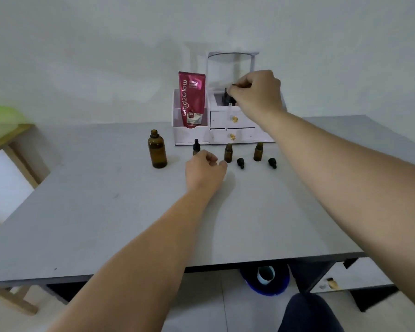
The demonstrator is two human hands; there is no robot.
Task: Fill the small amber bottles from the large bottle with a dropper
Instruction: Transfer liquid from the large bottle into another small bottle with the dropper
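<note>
The right hand (255, 92) pinches a dropper (226, 96) over the white organizer (222, 119), its long axis near upright, glass tip pointing down. The left hand (205, 168) rests curled on the table (106, 212) against a capped small amber bottle (196, 146); whether it grips the bottle I cannot tell.

A single head-worn camera looks forward and down, wide, over the grey table (106, 224).

The red tube (192, 99) reads "Glad2Glow" — also "RETINOL" and "10x".
</note>
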